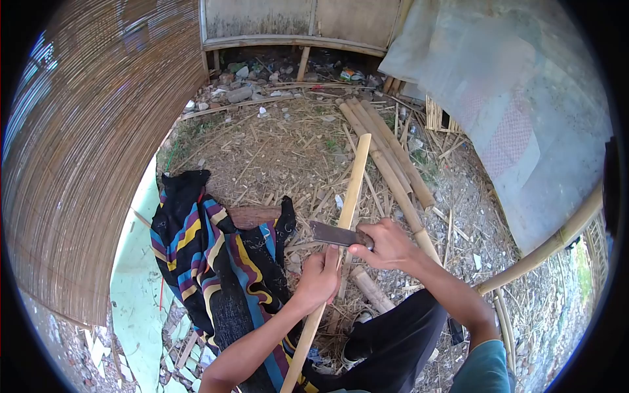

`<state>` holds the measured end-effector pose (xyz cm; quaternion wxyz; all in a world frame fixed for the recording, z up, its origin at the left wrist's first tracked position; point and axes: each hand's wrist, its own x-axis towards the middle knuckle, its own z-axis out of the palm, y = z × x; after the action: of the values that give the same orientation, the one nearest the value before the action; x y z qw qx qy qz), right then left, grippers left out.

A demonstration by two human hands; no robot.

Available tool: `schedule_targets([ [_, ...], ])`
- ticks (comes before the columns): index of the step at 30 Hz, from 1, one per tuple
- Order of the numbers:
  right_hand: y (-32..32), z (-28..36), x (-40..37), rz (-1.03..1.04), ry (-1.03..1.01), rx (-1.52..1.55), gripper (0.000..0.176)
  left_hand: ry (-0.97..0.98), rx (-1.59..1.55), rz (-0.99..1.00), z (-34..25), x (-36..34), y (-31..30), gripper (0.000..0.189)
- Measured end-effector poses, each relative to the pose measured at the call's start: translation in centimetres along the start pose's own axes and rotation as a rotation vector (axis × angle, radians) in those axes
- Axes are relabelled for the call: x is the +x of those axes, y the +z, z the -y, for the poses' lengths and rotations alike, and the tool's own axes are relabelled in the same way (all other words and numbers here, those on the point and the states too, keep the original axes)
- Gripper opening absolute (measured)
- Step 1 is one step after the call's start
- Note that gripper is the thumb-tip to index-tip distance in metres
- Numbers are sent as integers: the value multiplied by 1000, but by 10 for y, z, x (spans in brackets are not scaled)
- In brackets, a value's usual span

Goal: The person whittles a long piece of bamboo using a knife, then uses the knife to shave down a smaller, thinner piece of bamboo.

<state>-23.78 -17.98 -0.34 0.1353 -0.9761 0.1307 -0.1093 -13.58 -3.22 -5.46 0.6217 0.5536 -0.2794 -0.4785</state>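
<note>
A long split bamboo strip (354,190) slants from the bottom of the head view up toward the middle. My left hand (319,278) is closed around it, with the thumb near the blade. In my right hand (388,245) is the handle of a machete (333,234), a short, wide, dark blade. The blade lies across the strip just above my left thumb and points left. My right fingers are wrapped round the handle, most of which they hide.
A striped knitted cloth (196,242) lies at the left beside a wood block (254,217). Bamboo poles (400,154) rest on the littered ground beyond my hands. A woven bamboo screen (98,150) stands left; a grey sheet (485,98) leans right, above a bent bamboo pole (544,254).
</note>
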Motion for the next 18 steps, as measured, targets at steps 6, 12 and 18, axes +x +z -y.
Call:
schedule_targets([
  [6, -21, -34, 23, -94, 160, 50, 54, -9, 41, -3, 1, -5, 1, 46],
  [12, -21, -18, 12, 38, 35, -10, 54, 0, 79, -12, 1, -1, 2, 46],
  [18, -30, -33, 21, -19, 190, 167, 52, 29, 62, 17, -1, -5, 8, 46],
])
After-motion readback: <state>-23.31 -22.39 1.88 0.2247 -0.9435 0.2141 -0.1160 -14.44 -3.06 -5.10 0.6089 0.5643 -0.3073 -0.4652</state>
